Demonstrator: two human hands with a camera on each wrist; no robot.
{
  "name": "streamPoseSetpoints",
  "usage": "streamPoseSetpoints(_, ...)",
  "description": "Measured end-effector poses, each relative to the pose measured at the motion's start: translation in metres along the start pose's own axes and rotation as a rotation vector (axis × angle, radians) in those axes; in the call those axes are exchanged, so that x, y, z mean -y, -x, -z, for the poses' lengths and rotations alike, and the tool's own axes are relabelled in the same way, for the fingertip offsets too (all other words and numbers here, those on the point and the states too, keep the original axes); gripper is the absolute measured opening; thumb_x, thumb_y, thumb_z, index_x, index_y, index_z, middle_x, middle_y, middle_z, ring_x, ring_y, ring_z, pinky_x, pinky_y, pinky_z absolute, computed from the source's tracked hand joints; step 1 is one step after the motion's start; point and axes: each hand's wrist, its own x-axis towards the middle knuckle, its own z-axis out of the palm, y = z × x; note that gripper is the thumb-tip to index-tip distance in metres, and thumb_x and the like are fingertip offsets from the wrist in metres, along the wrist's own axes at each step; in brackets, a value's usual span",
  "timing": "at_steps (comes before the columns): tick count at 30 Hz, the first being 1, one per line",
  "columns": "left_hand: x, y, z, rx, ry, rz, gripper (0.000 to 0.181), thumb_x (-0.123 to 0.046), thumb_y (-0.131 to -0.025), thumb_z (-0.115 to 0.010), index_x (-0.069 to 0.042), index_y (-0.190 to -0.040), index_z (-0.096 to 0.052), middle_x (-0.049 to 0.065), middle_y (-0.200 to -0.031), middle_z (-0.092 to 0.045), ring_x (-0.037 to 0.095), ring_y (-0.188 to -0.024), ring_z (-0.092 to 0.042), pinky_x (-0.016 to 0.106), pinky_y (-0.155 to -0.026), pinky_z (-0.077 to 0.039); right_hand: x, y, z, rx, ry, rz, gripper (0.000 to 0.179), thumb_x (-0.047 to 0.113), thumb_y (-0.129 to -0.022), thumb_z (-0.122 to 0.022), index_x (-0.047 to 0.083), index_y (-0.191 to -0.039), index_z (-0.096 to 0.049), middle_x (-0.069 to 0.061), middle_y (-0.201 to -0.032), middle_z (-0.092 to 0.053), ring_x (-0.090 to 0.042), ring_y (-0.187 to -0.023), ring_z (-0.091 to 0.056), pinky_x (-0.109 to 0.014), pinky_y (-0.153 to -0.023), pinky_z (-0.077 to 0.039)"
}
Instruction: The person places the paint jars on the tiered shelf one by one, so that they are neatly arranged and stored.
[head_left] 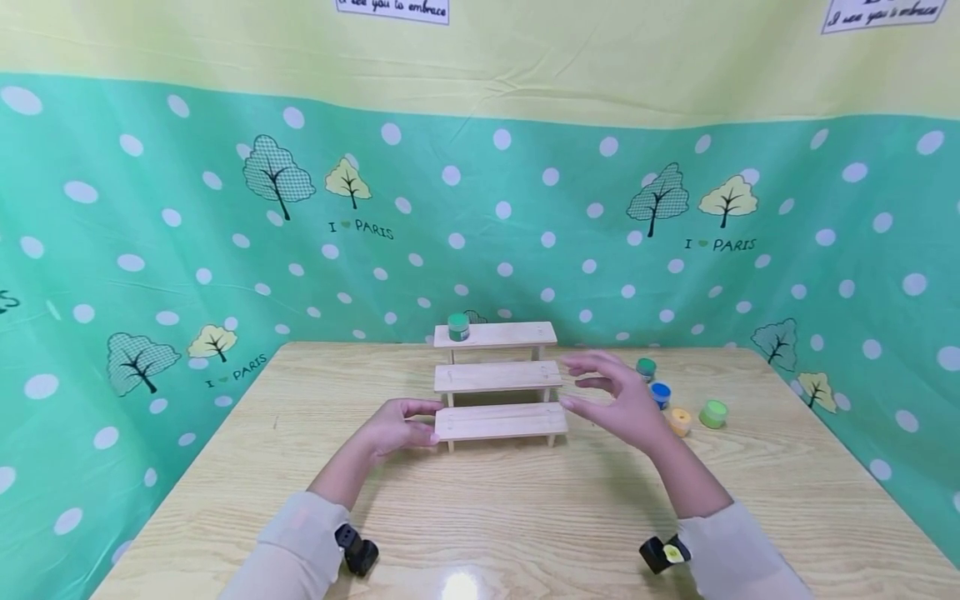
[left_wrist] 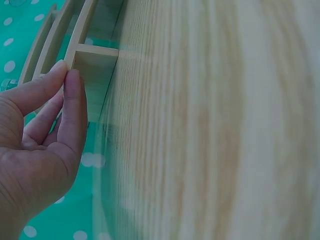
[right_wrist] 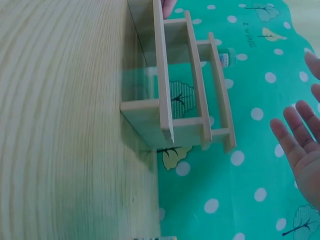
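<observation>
A three-tier wooden step shelf [head_left: 501, 422] stands on the table in the head view, with a green-lidded jar [head_left: 458, 327] on the left of its top tier. My left hand [head_left: 399, 427] pinches the left end of the lowest tier; the left wrist view shows the thumb and fingers [left_wrist: 74, 107] on the board's edge. Off the right end of the shelf, my right hand [head_left: 618, 400] holds nothing, fingers spread and slightly bent. The right wrist view shows that hand [right_wrist: 305, 145] apart from the shelf [right_wrist: 165, 75].
Right of the shelf, small jars stand on the table: a green-lidded one [head_left: 646, 367], a blue one [head_left: 660, 394], an orange one [head_left: 680, 421] and a light green one [head_left: 714, 413]. The right hand is close to them. A patterned cloth [head_left: 480, 217] hangs behind the table [head_left: 480, 517].
</observation>
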Motion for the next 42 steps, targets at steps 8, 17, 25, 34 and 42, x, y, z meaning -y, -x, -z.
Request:
streamPoseSetpoints(8, 0.0, 0.001, 0.0, -0.001, -0.012, -0.008, 0.056, 0.015, -0.076, -0.071, 0.005, -0.13, -0.057, 0.024, -0.127, -0.058, 0.023, -0.094, -0.067, 0.034, -0.08, -0.058, -0.001, 0.012, 0.021, 0.073, 0.015, -0.016, 0.056, 0.004, -0.079, -0.081, 0.01, -0.131, -0.06, -0.006, -0.135, -0.052, -0.019, -0.117, -0.054, -0.038, -0.095, -0.051)
streamPoseSetpoints(17, 0.0, 0.001, 0.0, 0.0, -0.009, -0.006, 0.056, 0.015, -0.077, -0.072, 0.005, -0.13, -0.058, 0.024, -0.125, -0.06, 0.022, -0.091, -0.067, 0.034, -0.08, -0.058, -0.008, 0.026, 0.048, 0.114, 0.068, 0.008, 0.058, 0.001, -0.079, -0.08, 0.008, -0.133, -0.058, -0.01, -0.14, -0.049, -0.006, -0.12, -0.052, -0.023, -0.095, -0.049)
streamPoseSetpoints(25, -0.001, 0.002, 0.001, 0.012, 0.006, -0.011, 0.055, 0.015, -0.078, -0.07, 0.007, -0.131, -0.056, 0.024, -0.117, -0.064, 0.025, -0.091, -0.068, 0.035, -0.08, -0.058, -0.015, 0.038, 0.067, 0.118, 0.117, -0.035, 0.061, 0.003, -0.079, -0.08, 0.01, -0.135, -0.056, -0.011, -0.143, -0.046, 0.001, -0.124, -0.046, -0.019, -0.096, -0.046)
streamPoseSetpoints(34, 0.0, 0.001, 0.002, 0.019, 0.013, -0.01, 0.056, 0.015, -0.078, -0.069, 0.007, -0.131, -0.055, 0.025, -0.118, -0.063, 0.025, -0.092, -0.068, 0.035, -0.08, -0.058, -0.028, 0.053, 0.084, 0.127, 0.177, -0.09, 0.06, 0.007, -0.08, -0.081, 0.007, -0.135, -0.057, -0.014, -0.143, -0.044, 0.004, -0.117, -0.05, -0.019, -0.091, -0.05)
streamPoseSetpoints(42, 0.0, 0.001, 0.001, 0.035, 0.017, -0.014, 0.054, 0.016, -0.079, -0.067, 0.008, -0.131, -0.055, 0.023, -0.12, -0.062, 0.024, -0.091, -0.068, 0.036, -0.079, -0.059, -0.041, 0.064, 0.096, 0.141, 0.182, -0.152, 0.055, 0.007, -0.081, -0.079, 0.003, -0.132, -0.059, -0.011, -0.134, -0.052, 0.003, -0.114, -0.053, -0.02, -0.093, -0.049)
